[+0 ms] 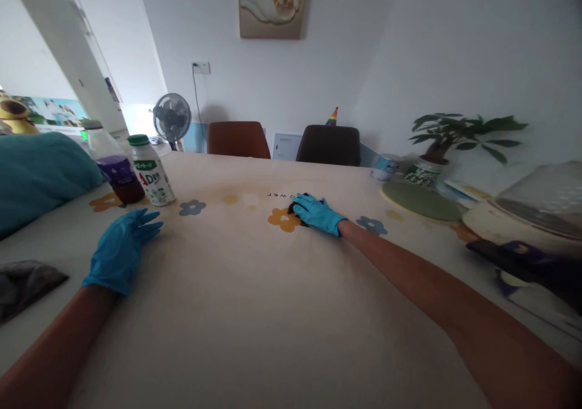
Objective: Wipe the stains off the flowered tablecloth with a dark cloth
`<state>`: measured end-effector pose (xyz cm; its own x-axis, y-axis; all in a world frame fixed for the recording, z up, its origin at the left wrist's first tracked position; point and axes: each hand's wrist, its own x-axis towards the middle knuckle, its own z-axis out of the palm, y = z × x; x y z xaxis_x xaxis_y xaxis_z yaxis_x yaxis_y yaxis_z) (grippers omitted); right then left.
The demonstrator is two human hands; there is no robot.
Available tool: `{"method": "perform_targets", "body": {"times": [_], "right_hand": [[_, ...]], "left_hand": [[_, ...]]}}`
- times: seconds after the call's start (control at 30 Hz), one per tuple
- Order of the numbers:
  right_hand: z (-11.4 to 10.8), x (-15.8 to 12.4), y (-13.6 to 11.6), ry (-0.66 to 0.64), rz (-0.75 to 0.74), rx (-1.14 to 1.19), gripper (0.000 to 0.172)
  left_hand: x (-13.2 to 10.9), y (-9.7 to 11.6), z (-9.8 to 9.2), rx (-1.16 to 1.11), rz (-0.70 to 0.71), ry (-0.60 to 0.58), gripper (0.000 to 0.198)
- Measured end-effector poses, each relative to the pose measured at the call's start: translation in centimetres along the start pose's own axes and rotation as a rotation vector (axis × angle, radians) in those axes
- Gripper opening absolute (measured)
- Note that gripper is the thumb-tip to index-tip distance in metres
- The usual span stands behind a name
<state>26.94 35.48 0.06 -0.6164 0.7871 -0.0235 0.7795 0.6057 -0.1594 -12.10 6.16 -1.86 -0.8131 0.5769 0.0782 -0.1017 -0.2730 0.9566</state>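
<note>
The surface, under a pale flower-printed cover, spreads beneath a left hand and a right hand, both in blue gloves. A teal padded shape rises to the left of the left fingers, past the two bottles. Across the surface, well beyond the fingers, stand a brown chair and a dark chair, the dark one more nearly in line with the right fingers. Far to the right of the right fingers are a pale vessel with a clear lid, a potted plant and a flat green mat. Just beyond the left fingers, a purple-labelled bottle and a white bottle with a green cap stand upright. The left fingers are extended, slightly parted, with nothing visible in them. A crumpled grey cloth lies left of that hand, apart from it. The right fingers lie spread over a dark cloth, its edges showing around them; whether they grip it or only press it, I cannot tell. Beside these fingertips is a printed yellow flower, partly covered by the cloth.
</note>
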Motion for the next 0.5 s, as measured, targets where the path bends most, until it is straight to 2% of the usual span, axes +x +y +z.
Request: {"method": "perform_targets", "body": {"times": [0.13,0.3,0.5], "right_hand": [[-0.5,4.9,-1.3,0.031,0.080,0.055,0.060],[-0.1,10.4,-3.7,0.051,0.117,0.083,0.064],[0.7,14.5,-7.6,0.035,0.062,0.113,0.066]], "left_hand": [[-0.4,0.4,0.6,0.029,0.040,0.034,0.041],[-0.4,0.3,0.7,0.027,0.045,-0.001,0.057],[-0.3,-0.3,0.4,0.031,0.047,-0.025,0.065]]}}
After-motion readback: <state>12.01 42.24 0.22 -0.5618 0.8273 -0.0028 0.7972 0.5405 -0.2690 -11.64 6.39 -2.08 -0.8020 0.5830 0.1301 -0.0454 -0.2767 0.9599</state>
